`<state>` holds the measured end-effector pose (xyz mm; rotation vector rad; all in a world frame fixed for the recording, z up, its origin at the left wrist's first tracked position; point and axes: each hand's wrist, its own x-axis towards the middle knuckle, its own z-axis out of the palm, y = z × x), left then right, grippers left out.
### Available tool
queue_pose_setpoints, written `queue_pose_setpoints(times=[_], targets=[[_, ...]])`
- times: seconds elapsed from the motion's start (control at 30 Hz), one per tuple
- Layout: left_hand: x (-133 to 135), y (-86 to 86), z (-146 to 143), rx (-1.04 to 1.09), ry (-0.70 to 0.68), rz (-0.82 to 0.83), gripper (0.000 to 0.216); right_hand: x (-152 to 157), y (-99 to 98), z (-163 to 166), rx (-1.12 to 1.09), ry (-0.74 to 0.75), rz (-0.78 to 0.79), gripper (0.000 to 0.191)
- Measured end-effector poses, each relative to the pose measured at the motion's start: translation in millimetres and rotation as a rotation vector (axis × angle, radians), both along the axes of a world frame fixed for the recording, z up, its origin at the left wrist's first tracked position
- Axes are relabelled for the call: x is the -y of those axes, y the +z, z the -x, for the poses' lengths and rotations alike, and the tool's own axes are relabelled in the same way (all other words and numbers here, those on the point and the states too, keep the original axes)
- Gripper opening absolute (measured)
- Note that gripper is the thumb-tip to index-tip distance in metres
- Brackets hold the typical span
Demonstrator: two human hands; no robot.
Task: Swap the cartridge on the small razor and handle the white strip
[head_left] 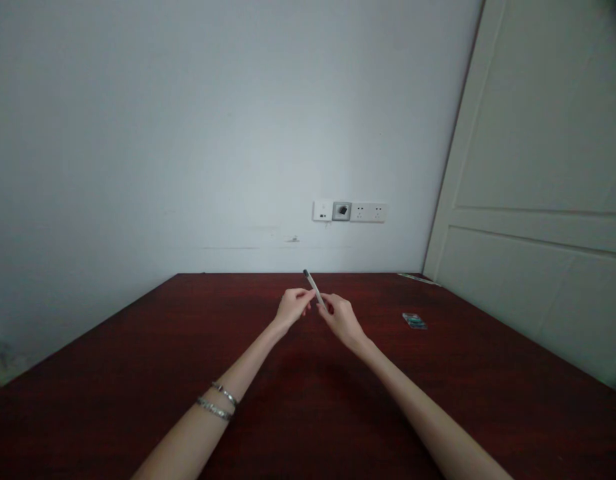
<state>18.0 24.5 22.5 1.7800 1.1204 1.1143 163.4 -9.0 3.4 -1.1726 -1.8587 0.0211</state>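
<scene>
Both my arms reach out over a dark red wooden table (138, 373). My left hand (292, 308) and my right hand (341, 319) meet near the table's far middle, fingers pinched. Between them they hold a slim white pen-like stick (313, 287) with a dark tip, tilted up and to the left. Something small and red shows at my right hand's fingers; I cannot make out what it is. Two silver bracelets (219, 402) sit on my left forearm.
A small teal and dark packet (415, 321) lies on the table to the right of my hands. A flat pale strip (419, 278) lies at the far right corner. Wall sockets (350, 212) are above the table. A white door (538, 200) stands at the right.
</scene>
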Motion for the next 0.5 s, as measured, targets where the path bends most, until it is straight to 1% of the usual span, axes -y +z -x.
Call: queue_pose_setpoints(times=[0.17, 0.33, 0.5], targets=[[-3, -5.1, -2, -0.048, 0.032, -0.037, 0.039, 4, -3.0, 0, 0.009, 0.012, -0.026, 0.020], [-7, -10.5, -1, -0.096, 0.080, -0.092, 0.045, 8, -2.8, 5, 0.028, 0.028, -0.044, 0.018], [-8, -12.1, 0, -0.133, 0.129, -0.053, 0.045, 11, -4.3, 9, 0.060, 0.020, -0.041, 0.016]])
